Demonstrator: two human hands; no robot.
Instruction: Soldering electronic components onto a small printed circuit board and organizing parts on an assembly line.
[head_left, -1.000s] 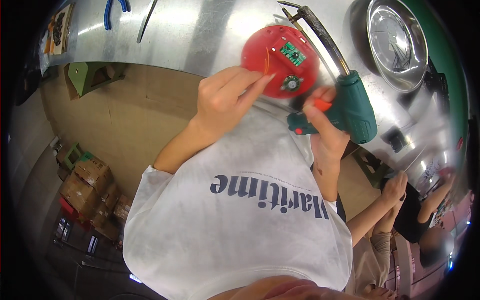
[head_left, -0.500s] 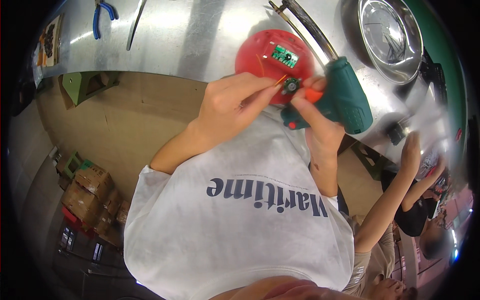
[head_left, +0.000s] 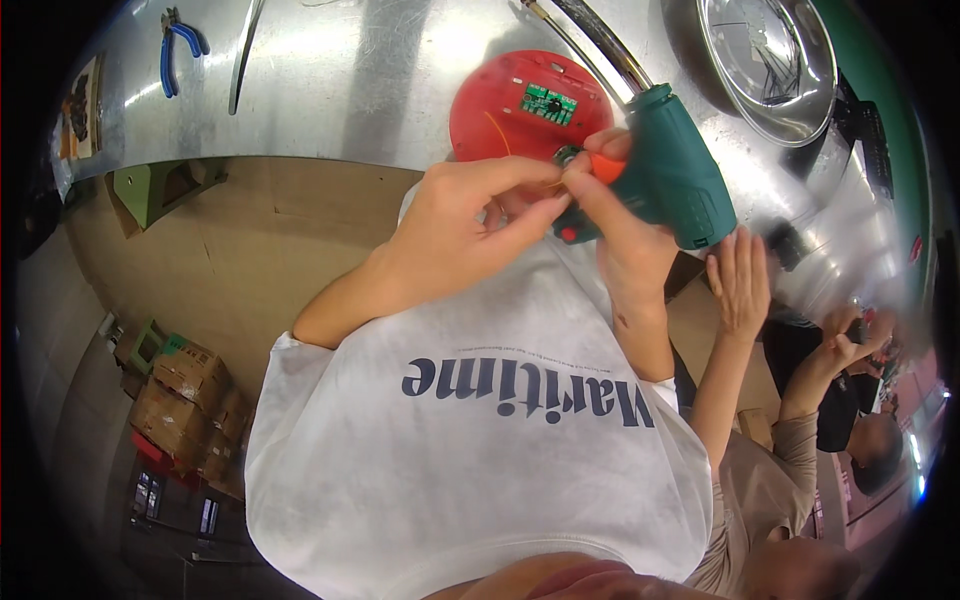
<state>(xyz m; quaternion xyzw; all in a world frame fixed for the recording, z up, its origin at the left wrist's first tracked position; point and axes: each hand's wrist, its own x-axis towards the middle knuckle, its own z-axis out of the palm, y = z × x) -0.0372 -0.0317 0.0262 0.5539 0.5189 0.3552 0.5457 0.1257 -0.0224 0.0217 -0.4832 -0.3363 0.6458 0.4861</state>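
Note:
My left hand (head_left: 470,212) pinches a thin orange wire (head_left: 556,183) between thumb and forefinger. Close beside it, my right hand (head_left: 625,215) is wrapped at the handle of a green soldering gun (head_left: 675,165) with an orange trigger (head_left: 606,168). The thumb and fingers of that hand also meet at a small round part (head_left: 567,155), mostly hidden behind them. Beyond both hands lies a round red housing (head_left: 485,100) on the metal table, with a green circuit board (head_left: 548,104) set in it. Another thin orange wire curves over the housing's left side.
Blue-handled pliers (head_left: 168,60) and metal tweezers (head_left: 243,60) lie on the table (head_left: 330,90) at the far left. A shiny metal bowl (head_left: 712,50) stands at the far right. A co-worker's hand (head_left: 742,285) is close by the soldering gun. Cardboard boxes (head_left: 180,400) are stacked at lower left.
My left fingertips have come up against my right thumb, and the small round part is now mostly covered. A co-worker's hand has moved left, close to the soldering gun.

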